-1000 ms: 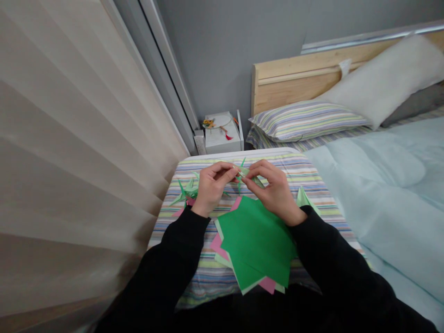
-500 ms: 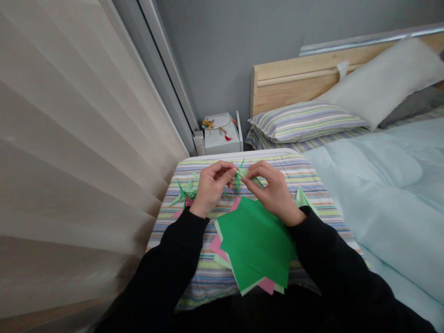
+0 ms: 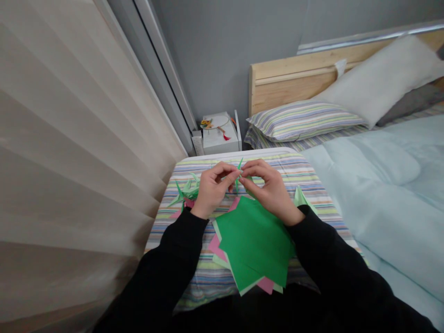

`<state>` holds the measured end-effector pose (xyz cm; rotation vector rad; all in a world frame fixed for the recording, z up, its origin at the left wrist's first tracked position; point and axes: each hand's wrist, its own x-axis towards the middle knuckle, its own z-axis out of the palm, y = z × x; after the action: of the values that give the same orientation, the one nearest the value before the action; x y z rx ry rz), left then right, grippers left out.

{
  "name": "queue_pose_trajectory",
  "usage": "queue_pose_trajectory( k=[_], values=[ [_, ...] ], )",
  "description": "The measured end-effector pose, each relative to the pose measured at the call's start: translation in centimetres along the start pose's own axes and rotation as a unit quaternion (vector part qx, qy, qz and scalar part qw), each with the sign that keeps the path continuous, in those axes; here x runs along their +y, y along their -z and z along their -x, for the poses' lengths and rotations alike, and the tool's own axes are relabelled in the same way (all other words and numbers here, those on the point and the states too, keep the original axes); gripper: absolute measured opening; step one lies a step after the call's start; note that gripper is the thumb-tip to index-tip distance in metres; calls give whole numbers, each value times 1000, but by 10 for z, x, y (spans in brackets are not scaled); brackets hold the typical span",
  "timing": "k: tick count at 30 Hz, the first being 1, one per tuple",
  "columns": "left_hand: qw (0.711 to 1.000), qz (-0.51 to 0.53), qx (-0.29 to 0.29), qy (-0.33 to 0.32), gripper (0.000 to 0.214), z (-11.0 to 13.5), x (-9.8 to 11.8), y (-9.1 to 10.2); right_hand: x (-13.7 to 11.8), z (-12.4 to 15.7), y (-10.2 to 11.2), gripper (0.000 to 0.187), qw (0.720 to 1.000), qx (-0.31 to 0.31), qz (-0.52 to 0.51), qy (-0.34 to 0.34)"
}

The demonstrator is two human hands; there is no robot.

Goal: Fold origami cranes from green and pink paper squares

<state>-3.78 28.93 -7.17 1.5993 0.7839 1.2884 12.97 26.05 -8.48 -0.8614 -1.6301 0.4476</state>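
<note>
The pleated curtain [image 3: 69, 138] hangs just beside the left hand [image 3: 213, 189] — a wall on that side, with folded paper cranes [image 3: 185, 192] also in its way. The stack of green paper [image 3: 255, 245] lies under both wrists. Striped blanket [image 3: 294, 173] stretches beyond the hands, up to the white bedside box [image 3: 220, 134] — past the right hand [image 3: 272, 192], only the soft pale blue duvet [image 3: 381, 217]

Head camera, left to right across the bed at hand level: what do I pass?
Curtain, green origami cranes, left hand, right hand, pale green origami, pale blue duvet
</note>
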Motion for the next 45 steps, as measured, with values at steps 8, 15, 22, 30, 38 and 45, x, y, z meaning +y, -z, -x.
queue_pose_trajectory(
  k=[8,15,22,30,38,45],
  values=[
    [999,-15,29,-28,23,3,-2,-4,1,0,-2,11,1000,10,-21,-5],
    [999,-8,28,-18,23,4,-4,-4,1,0,-4,11,1000,15,-18,-11],
    [999,-18,21,-16,21,5,-1,-5,0,0,-3,11,1000,25,-9,-11],
    [997,-35,65,-37,22,4,-6,-3,2,0,-4,12,1000,-23,2,6],
    [997,15,78,-13,24,2,-3,-3,1,3,-7,9,997,-45,-25,-50],
    [994,27,106,-8,24,-1,-14,2,0,4,-7,4,992,-87,-7,-95]
  ],
)
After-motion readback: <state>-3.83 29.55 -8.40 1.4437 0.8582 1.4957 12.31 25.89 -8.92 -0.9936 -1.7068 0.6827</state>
